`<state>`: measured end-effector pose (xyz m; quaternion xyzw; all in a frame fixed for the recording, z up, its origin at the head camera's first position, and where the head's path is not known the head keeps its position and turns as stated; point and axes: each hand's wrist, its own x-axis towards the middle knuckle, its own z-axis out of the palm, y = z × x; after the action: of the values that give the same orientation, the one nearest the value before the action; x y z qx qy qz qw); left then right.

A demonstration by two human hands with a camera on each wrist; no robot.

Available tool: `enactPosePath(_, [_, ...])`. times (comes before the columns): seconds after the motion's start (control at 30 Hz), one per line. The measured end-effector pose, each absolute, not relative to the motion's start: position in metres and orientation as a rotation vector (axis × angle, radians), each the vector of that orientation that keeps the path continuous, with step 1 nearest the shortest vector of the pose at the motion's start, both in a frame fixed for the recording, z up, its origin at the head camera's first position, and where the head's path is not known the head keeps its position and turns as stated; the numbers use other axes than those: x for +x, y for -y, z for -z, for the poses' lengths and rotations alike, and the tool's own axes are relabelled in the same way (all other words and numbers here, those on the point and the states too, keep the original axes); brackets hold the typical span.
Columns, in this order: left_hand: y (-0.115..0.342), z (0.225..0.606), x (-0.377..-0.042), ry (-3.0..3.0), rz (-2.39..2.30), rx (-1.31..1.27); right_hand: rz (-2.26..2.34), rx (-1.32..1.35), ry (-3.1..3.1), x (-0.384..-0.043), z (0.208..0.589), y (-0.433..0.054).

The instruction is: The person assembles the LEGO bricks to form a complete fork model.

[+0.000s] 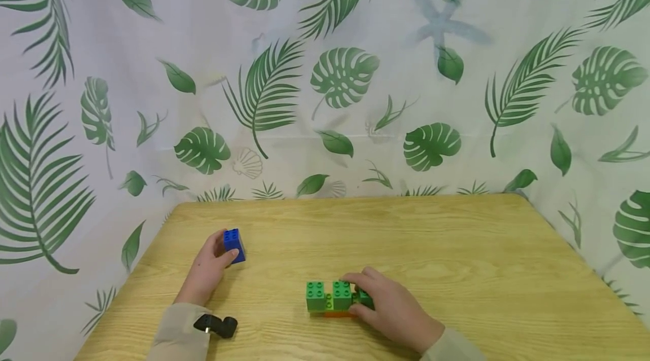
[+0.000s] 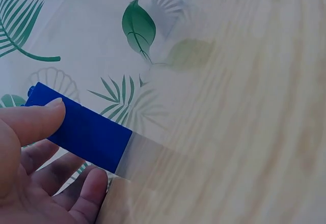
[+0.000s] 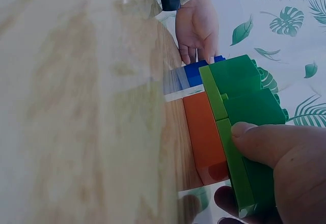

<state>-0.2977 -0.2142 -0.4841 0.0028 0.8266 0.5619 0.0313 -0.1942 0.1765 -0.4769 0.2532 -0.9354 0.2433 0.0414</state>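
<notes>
At the left of the table, my left hand (image 1: 209, 264) pinches a tall blue toy brick (image 1: 235, 248) upright, studs on top. The left wrist view shows the thumb on one face and the fingers behind and below the brick. Nearer the front middle, my right hand (image 1: 393, 309) grips the right end of a built toy-brick assembly. It has green bricks (image 1: 315, 296) in a row with gaps between them, set on light green flat pieces (image 3: 214, 91). An orange brick (image 3: 204, 137) sits beneath those pieces. My fingers partly hide the rightmost green brick.
The wooden table (image 1: 431, 237) runs back to a white leaf-printed curtain (image 1: 365, 152), which also hangs at both sides. A black device (image 1: 217, 325) is strapped at the left sleeve. Bare table lies between the two hands.
</notes>
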Motion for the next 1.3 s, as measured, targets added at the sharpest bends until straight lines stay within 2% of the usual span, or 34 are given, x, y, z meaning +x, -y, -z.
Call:
enactPosePath(0.63, [0.217,0.489,-0.292,-2.580,-1.744,-0.020,-0.760,0.806,2.838,-0.194,0.477,-0.174])
enactPosePath(1.3, [0.173,0.490,-0.276,-2.498,-1.722,0.181,-0.801,0.763,2.828,-0.193,0.479,-0.176])
